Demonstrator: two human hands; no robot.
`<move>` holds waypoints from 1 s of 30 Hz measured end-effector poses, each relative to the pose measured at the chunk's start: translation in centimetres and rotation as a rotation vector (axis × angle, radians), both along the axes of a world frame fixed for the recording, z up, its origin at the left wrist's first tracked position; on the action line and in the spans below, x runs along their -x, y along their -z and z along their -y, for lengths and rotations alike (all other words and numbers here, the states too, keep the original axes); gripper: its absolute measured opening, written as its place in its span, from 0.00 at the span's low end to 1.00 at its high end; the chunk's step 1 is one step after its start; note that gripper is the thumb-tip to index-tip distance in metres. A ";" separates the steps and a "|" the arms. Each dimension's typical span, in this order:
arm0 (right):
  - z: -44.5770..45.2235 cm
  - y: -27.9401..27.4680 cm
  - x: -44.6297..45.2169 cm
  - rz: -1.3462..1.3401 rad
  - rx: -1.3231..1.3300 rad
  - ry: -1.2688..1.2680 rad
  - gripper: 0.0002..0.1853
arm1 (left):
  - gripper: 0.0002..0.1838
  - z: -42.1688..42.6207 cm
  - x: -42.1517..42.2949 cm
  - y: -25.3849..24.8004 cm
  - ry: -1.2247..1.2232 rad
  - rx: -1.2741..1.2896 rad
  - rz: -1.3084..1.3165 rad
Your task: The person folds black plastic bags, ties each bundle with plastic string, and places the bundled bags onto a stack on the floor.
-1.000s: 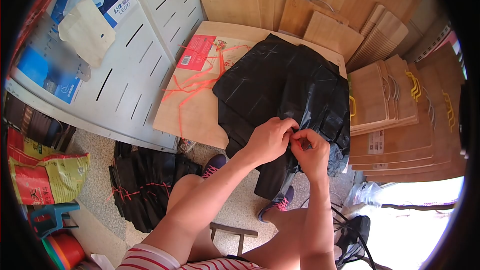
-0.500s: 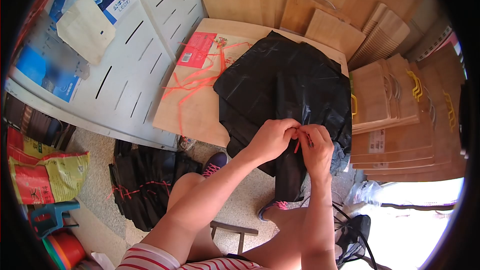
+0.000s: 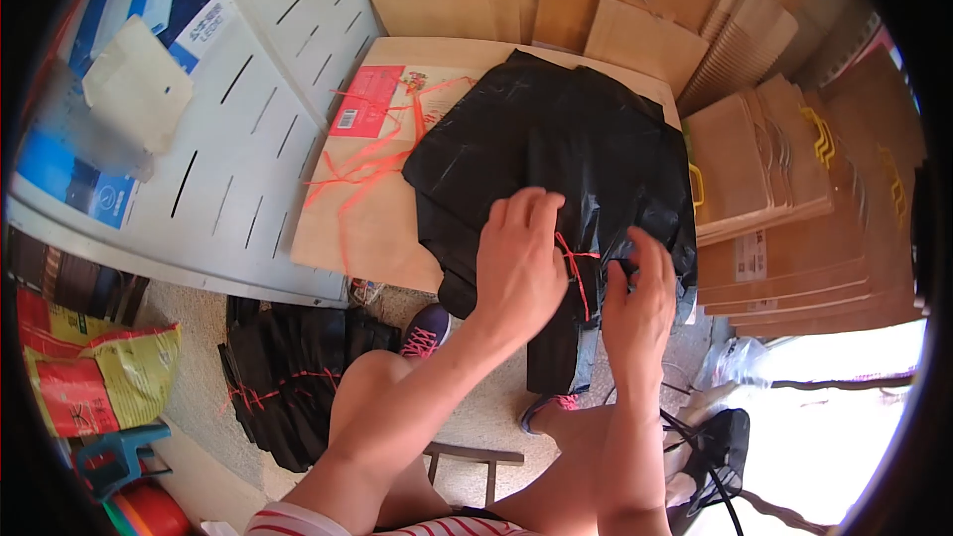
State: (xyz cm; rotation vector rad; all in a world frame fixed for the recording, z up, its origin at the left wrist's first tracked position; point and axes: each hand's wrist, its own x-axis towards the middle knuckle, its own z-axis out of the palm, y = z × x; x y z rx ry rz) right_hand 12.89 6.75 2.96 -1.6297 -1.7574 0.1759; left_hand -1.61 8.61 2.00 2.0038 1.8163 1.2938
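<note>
A folded bundle of black plastic bags [image 3: 501, 144] lies on a wooden board and hangs over its near edge. Tied around its narrowed part is a red string [image 3: 575, 268], with loose ends hanging down. Resting on the plastic just left of the string is my left hand [image 3: 521, 263], open with its fingers stretched forward. My right hand [image 3: 640, 308] hovers by the bundle's right side, thumb and fingers apart, with nothing visible in it. The string lies between the two hands, and neither grips it.
More red strings [image 3: 372, 167] lie on the wooden board [image 3: 318, 228] at left. Another tied black bundle [image 3: 283, 377] sits on the floor beside my leg. Wooden cutting boards [image 3: 635, 50] stand behind and to the right. A white slotted panel [image 3: 238, 129] stands on the left.
My hands were pinched together at the red string; they have let go and moved apart, left hand onto the plastic, right hand to the right. The knotted string now shows. The view has shifted slightly.
</note>
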 end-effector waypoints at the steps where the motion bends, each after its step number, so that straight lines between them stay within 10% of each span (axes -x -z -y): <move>1: 0.9 -1.4 0.7 -0.026 -0.034 -0.010 0.21 | 0.25 0.6 -0.4 -1.8 0.012 -0.048 0.062; 6: 4.9 -8.8 2.9 -0.418 -0.092 -0.153 0.24 | 0.28 6.7 -1.2 -10.4 0.075 -0.126 0.486; 30: 5.7 -6.5 4.1 -0.965 0.116 -0.085 0.29 | 0.27 9.7 -0.6 -4.6 0.045 0.144 1.228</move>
